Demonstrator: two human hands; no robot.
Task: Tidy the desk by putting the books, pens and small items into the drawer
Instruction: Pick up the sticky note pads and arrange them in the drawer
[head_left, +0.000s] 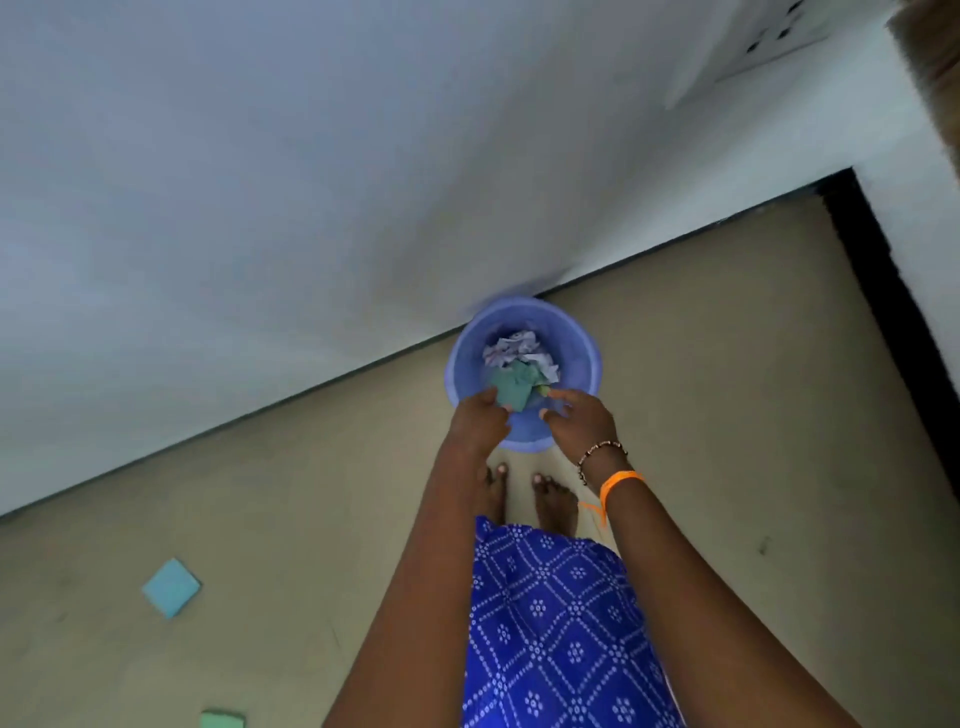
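Desk, drawer not showing; am dropping green paper (511, 387) into blue bin (582, 358), left hand (480, 421) pinching it, right hand (579, 421) released. Paper squares (171, 587) lying on floor (727, 415).

Dim, bluish cast; motion blur, wide-angle warp at edges.

The bucket (582, 358) is periwinkle blue, holding white and teal paper (511, 387). The dress (550, 623) is royal blue with white dotted diamonds. The wristband (618, 480) is orange.

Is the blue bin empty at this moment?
No, the blue bin holds crumpled white paper and a green paper piece.
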